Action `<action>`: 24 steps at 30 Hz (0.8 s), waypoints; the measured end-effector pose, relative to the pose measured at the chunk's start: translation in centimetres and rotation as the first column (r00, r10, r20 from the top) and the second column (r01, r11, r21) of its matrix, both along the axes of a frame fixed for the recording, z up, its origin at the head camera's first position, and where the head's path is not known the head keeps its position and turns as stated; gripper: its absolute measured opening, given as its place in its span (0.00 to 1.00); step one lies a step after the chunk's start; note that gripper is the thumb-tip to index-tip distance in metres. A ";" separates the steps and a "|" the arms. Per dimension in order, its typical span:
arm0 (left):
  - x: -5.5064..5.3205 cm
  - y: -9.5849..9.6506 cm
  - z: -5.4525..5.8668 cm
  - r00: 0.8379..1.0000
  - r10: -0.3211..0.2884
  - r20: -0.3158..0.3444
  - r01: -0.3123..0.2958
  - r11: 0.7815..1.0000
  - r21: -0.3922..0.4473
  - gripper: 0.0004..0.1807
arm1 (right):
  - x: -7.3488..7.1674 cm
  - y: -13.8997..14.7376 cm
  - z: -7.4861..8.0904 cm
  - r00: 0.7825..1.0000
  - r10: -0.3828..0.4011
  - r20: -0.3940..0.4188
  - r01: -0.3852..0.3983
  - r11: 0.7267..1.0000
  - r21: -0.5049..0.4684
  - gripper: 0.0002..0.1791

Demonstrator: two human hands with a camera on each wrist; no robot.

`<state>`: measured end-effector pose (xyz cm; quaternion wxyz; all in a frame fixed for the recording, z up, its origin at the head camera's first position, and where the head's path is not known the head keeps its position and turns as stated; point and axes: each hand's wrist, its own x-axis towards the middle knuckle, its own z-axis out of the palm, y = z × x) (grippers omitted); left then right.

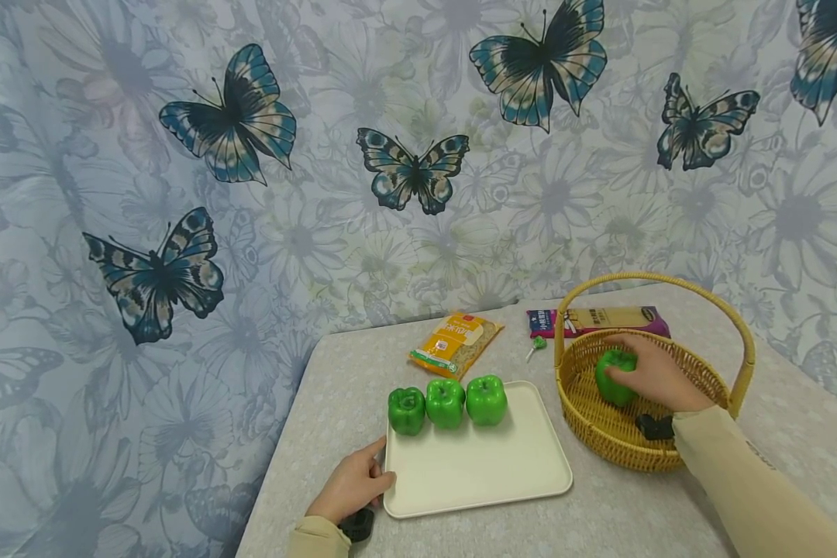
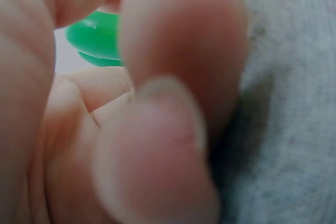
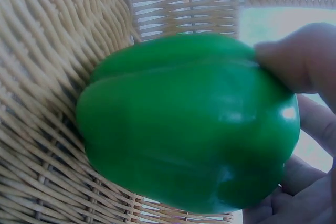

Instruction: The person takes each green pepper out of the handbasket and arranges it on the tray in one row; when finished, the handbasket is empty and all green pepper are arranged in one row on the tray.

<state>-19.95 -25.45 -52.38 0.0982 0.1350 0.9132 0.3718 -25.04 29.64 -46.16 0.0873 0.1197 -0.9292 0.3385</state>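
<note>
My right hand (image 1: 659, 376) reaches into the yellow wicker basket (image 1: 596, 442) and grips a green bell pepper (image 1: 617, 377), thumb on one side and fingers on the other. In the right wrist view the glossy pepper (image 3: 184, 124) lies close to the woven wall (image 3: 47, 87). At the left edge of a cream tray (image 1: 474, 473), my left hand (image 1: 352, 484) holds the rim with curled fingers and thumb. Three more green bell peppers (image 1: 446, 403) stand in a row along the tray's far side. The left wrist view shows mostly blurred fingers (image 2: 157, 156).
Behind the tray lies an orange food packet (image 1: 456, 343). A small green-topped stick (image 1: 537, 346) and a long purple-ended packet (image 1: 600, 319) are near the basket. The basket's tall handle (image 1: 652, 277) arches over it. A butterfly-patterned wall covering (image 1: 418, 256) rises behind the table.
</note>
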 end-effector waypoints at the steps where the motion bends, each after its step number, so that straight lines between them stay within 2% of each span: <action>1: 0.0 0.0 0.0 1.000 0.001 0.000 -0.001 1.000 0.000 0.43 | 0.0 0.0 0.0 1.000 -0.001 0.006 0.001 1.000 0.001 0.35; 18: 0.1 -0.2 0.0 1.000 -0.003 0.013 0.003 1.000 -0.001 0.43 | 0.0 0.2 -0.1 0.999 0.024 0.026 -0.023 0.999 -0.034 0.37; 24: 0.1 -0.1 0.0 1.000 -0.001 0.011 0.001 1.000 -0.004 0.43 | 0.0 0.2 -0.1 0.999 0.004 0.047 -0.003 1.000 -0.012 0.40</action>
